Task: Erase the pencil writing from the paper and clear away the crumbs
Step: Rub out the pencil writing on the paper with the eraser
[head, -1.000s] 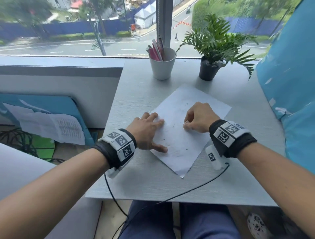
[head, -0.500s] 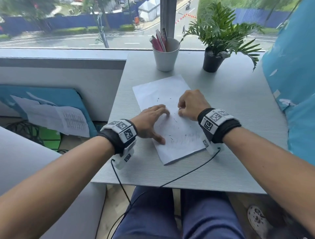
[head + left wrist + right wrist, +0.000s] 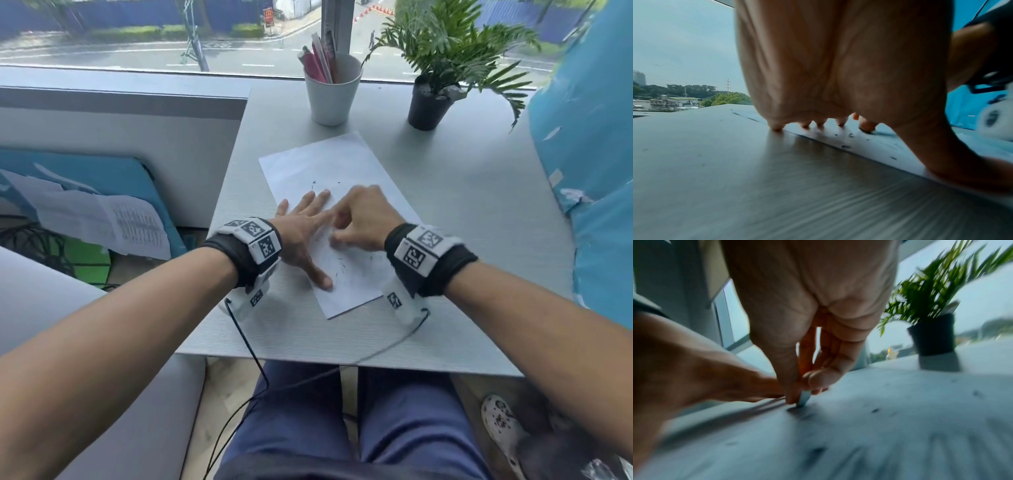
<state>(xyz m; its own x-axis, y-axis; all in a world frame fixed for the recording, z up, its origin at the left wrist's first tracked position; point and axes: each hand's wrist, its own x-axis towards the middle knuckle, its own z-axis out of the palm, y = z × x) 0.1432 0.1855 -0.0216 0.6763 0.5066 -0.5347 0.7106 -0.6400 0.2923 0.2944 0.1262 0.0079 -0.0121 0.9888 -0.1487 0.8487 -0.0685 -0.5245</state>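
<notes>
Head view: paper at frame center on table. L hand flat, fingers straight, pressing paper. R hand pinches eraser w/ tip on paper. Crumbs scattered.

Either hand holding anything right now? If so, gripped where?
The right hand pinches a small eraser by its upper part between thumb and fingertips, its lower end on the paper. The left hand holds nothing; it presses flat on the paper.
</notes>
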